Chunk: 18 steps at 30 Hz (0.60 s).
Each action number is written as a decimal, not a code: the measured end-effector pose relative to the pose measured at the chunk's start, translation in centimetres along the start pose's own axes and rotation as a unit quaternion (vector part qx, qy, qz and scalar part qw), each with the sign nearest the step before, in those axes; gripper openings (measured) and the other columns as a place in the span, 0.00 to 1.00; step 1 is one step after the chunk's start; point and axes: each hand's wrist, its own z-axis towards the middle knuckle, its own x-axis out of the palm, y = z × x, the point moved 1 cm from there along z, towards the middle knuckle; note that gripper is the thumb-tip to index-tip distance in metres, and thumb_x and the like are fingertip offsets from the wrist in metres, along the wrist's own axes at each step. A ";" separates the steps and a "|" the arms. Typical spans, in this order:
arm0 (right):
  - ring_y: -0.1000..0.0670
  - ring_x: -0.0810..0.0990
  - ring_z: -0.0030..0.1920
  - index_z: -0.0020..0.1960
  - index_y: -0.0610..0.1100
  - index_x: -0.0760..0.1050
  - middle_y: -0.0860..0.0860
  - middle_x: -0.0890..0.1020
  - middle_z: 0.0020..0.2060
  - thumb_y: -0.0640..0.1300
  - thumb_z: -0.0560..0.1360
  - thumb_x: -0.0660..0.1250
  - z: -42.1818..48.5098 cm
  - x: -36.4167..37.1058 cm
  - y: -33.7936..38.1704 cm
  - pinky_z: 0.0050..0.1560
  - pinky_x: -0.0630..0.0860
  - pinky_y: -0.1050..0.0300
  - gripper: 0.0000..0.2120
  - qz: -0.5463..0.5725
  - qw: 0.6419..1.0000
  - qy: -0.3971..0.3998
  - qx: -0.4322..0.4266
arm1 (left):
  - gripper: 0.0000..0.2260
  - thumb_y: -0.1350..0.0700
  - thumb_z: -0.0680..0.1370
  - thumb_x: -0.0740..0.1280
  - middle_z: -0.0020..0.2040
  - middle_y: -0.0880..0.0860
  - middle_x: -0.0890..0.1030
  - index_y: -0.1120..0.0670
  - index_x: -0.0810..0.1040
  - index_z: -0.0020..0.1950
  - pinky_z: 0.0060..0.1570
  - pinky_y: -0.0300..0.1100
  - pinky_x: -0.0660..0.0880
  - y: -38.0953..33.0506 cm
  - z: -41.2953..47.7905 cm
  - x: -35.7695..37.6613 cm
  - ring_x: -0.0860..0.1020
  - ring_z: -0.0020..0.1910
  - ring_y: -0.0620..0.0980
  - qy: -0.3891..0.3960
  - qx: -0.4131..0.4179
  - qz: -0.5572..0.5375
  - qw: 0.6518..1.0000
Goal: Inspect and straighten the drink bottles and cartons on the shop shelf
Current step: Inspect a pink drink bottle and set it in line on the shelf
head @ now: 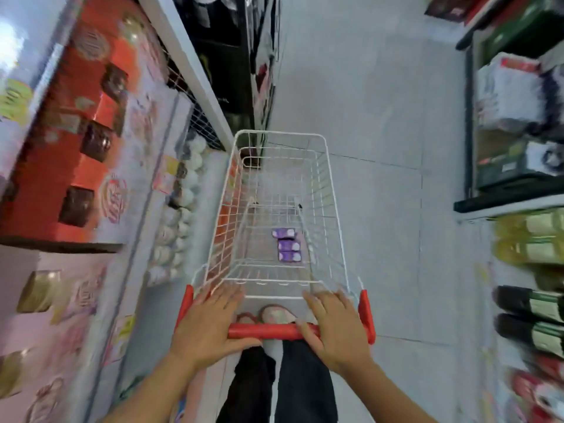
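A white wire trolley (280,134) fills the aisle directly ahead of the fingers, and its basket stands between both hands and the grey tiled floor (381,117) beyond. The left hand (210,325) and the right hand (334,328) rest palm-down on the red handle (268,331). Their fingers (225,296) are stretched forward over the bar, fairly straight and slightly spread, and hold nothing but press on the handle. The thumbs lie against the bar. Below the handle, between the two hands, a sandalled foot (276,314) and dark trousers (305,386) show. To the left of the left fingers runs a shelf of orange boxes (76,166), with rows of white round packs (183,215) lower down, all blurred. Small purple cartons (288,245) lie on the trolley's bottom, ahead of the fingers and roughly midway between the two hands, well apart from them and behind the basket's rear wire wall. The drink bottles stand on the right-hand shelf (503,206), off to the right of the right fingers and out of touch. Yellow bottles (531,239) sit further ahead, and dark bottles (531,303) with green labels are about level with the fingers. Blur hides whether they stand straight.
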 end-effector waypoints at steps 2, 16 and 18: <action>0.49 0.78 0.59 0.65 0.49 0.75 0.53 0.80 0.56 0.61 0.79 0.54 0.1 -0.2 -0.5 0.69 0.62 0.49 0.23 0.002 1.000 0.010 0.016 | 0.43 0.21 0.70 0.55 0.65 0.52 0.80 0.54 0.79 0.66 0.69 0.49 0.58 -0.2 0.5 -0.2 0.79 0.64 0.52 -0.010 0.020 0.007 1.000; 0.51 0.80 0.56 0.64 0.51 0.78 0.54 0.83 0.55 0.61 0.79 0.53 4.7 -3.6 -6.3 0.67 0.70 0.47 0.24 -0.003 0.993 -0.037 0.115 | 0.44 0.22 0.73 0.48 0.63 0.51 0.80 0.55 0.79 0.66 0.69 0.51 0.58 -2.8 10.1 -5.4 0.78 0.63 0.53 -0.040 0.085 0.049 0.994; 0.51 0.81 0.55 0.63 0.51 0.78 0.54 0.83 0.54 0.61 0.78 0.53 6.2 -4.4 -7.3 0.66 0.71 0.47 0.24 -0.008 0.993 -0.039 0.113 | 0.44 0.21 0.72 0.48 0.65 0.51 0.80 0.55 0.78 0.67 0.69 0.51 0.58 -3.0 11.6 -6.3 0.78 0.64 0.53 -0.029 0.080 0.048 0.995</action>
